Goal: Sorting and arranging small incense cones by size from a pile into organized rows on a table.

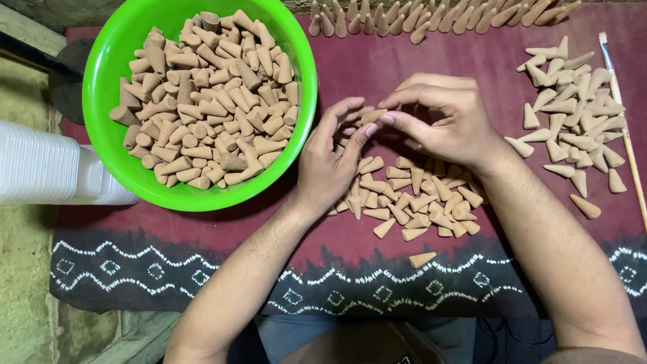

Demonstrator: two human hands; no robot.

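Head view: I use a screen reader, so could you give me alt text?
Two hands, left hand and right hand, hold one small tan cone between their fingertips above a pile of cones on a maroon cloth, beside a green bowl of cones.

Top cone row [438, 17] edge-cropped

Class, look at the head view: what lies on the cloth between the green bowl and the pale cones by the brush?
The two hands, left hand and right hand, pinching one cone, above a cone pile.
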